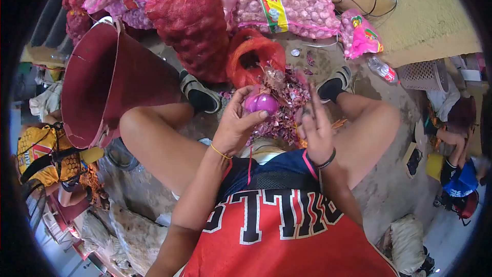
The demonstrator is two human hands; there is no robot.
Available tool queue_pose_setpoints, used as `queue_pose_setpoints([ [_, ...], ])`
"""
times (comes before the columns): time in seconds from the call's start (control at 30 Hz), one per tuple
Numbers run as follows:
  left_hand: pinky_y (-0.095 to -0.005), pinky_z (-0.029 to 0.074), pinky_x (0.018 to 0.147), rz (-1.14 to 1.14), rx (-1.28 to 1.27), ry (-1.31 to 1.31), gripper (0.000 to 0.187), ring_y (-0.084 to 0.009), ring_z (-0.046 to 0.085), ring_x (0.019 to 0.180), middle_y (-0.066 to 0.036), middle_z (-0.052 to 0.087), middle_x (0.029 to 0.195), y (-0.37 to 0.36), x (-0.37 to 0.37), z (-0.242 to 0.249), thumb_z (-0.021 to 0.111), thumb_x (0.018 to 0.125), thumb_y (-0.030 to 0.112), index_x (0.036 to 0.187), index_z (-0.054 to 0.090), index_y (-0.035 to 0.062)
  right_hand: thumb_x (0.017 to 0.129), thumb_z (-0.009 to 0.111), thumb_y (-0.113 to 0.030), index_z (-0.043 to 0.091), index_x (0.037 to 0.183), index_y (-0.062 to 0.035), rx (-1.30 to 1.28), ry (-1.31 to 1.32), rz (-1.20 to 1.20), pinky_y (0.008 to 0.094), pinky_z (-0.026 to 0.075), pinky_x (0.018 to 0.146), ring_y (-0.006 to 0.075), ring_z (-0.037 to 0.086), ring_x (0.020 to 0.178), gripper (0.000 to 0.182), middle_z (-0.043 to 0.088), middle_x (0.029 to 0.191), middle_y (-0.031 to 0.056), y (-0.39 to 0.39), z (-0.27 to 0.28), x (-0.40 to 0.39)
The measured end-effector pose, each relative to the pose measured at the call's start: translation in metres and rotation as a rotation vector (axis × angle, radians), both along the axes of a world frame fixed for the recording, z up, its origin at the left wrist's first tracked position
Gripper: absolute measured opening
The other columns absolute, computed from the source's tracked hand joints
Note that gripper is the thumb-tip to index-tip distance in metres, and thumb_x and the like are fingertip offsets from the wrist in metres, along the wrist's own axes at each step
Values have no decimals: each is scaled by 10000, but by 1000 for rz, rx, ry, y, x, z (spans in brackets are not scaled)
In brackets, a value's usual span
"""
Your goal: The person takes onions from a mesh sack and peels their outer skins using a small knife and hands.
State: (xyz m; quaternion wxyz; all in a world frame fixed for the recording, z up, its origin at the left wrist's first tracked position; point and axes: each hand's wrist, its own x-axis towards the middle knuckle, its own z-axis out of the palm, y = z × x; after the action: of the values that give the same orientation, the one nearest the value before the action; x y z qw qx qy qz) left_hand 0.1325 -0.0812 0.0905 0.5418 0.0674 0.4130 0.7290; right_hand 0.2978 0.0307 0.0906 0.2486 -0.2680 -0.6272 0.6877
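Note:
In the head view, my left hand (236, 123) holds a shiny purple onion (261, 103) between thumb and fingers, above my lap. To its right my right hand (316, 132) is raised with its fingers apart, blurred a little, and touches nothing that I can see. Beneath and beyond both hands lies a heap of loose purple onion skins (294, 95). An open red mesh sack (241, 46) stands just behind the heap, its mouth facing up.
A large maroon tub (138, 87) leans at the left. Full red (187, 25) and pink (305, 10) mesh sacks line the back. A plastic bottle (382, 68) and a basket (423, 75) are at the right. Other people work at both sides.

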Motion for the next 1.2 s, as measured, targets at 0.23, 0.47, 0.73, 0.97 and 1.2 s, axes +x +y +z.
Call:
queue_pose_setpoints([
  [0.23,-314,480,939,88,70,46,642,-179,568,1076,-99,513,1247,5,7,-3,738,749,-55,1294,412,30,942,525,-172,168,1498,-13,195,-77,271,344,432,940,250,584,1107,679,556,1246,202,-15,9,-4],
  [0.47,-297,489,915,-5,-33,318,605,-161,565,1067,-100,521,1222,2,7,0,752,731,-53,1241,431,7,922,545,-172,193,1485,-1,477,-116,171,374,424,968,345,568,1168,685,497,1337,262,-7,9,-12],
  [0.73,-312,446,955,-144,-58,280,549,-156,558,1075,-68,576,1140,-5,-4,-3,759,732,31,1213,495,10,955,514,-207,240,1474,-15,349,-181,83,361,420,998,304,472,1285,618,434,1411,237,18,-28,-1],
  [0.97,-307,447,962,-99,-8,226,604,-158,548,1105,-80,556,1196,-9,-6,-3,727,768,6,1306,454,12,986,478,-241,270,1478,-33,2,-283,202,257,441,670,109,496,719,573,554,1010,85,5,-13,13],
  [1.2,-318,423,984,-55,-48,243,565,-162,559,1098,-67,581,1167,-8,-9,0,718,783,50,1285,460,15,983,449,-192,292,1464,-13,61,-198,120,287,451,799,161,553,869,536,552,1187,123,0,1,7],
])
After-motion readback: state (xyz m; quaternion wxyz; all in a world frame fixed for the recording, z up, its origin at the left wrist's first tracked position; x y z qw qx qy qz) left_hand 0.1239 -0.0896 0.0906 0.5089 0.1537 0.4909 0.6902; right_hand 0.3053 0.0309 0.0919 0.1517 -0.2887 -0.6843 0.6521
